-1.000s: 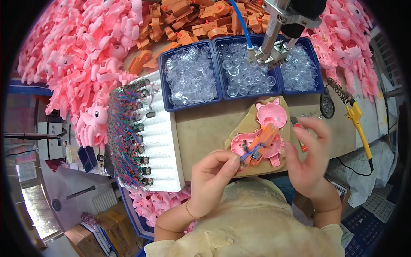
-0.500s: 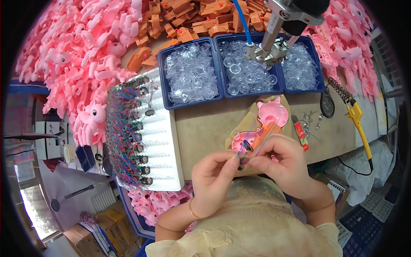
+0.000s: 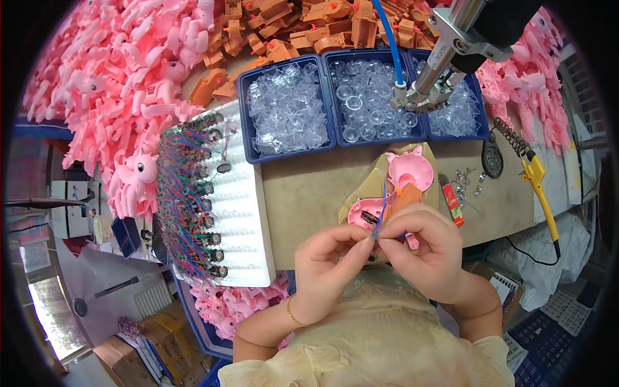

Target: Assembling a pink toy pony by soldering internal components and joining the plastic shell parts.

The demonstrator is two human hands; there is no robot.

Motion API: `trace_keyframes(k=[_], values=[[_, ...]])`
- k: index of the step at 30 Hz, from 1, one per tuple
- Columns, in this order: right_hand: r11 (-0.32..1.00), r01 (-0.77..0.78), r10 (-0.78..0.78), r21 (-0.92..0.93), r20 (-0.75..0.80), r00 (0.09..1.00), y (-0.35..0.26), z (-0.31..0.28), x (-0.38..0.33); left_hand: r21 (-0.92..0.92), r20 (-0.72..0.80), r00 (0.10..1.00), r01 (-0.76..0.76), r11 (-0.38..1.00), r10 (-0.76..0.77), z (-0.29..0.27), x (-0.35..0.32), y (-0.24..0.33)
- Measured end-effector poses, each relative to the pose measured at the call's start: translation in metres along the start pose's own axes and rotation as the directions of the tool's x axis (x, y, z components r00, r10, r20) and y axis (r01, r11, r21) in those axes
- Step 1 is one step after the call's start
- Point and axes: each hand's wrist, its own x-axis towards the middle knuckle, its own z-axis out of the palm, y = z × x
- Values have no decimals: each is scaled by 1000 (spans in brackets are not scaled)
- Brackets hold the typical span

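Observation:
My left hand (image 3: 330,266) and my right hand (image 3: 422,253) meet fingertip to fingertip, pinching thin blue and purple wires (image 3: 384,216). Just beyond the fingers sits a pink toy shell half (image 3: 412,171), hollow side up, in a tan holder (image 3: 369,186). A small dark part (image 3: 370,217) lies over the shell's lower left hollow. An orange plastic case (image 3: 406,197) overlaps the shell beside my right fingers. They cover its near end, so I cannot tell whether they also grip it.
Blue bins (image 3: 329,97) of clear plastic parts stand behind the holder, under a metal machine head (image 3: 429,97). Wired round parts rest on a white foam tray (image 3: 248,226) at left. Pink toy shells (image 3: 129,84) and orange cases (image 3: 329,26) are heaped behind; a yellow soldering iron (image 3: 540,190) hangs right.
The wires now rise upright between my fingertips. The orange case looks shorter and lower, more hidden by my right hand. In the picture, the machine head has shifted right.

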Motion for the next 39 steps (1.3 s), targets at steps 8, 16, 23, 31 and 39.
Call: trace_keyframes(k=[8, 16, 23, 31, 39], values=[[908, -351, 355, 230, 25, 935, 1, 0, 3, 424, 44, 976, -211, 880, 213, -3, 1, -7], [831, -463, 473, 307, 47, 880, -1, 2, 4, 317, -62, 963, -229, 920, 261, -3, 8, -8], [935, 172, -203, -311, -72, 976, 8, 3, 2, -6, -59, 994, -89, 996, 89, 0, 7, -9], [898, 302, -316, -320, 9, 949, 7, 4, 2, 97, -136, 984, -101, 990, 113, 4, 6, -11], [695, -599, 599, 398, 140, 788, -10, -1, 16, 519, -58, 906, -331, 788, 419, -6, 8, -25]])
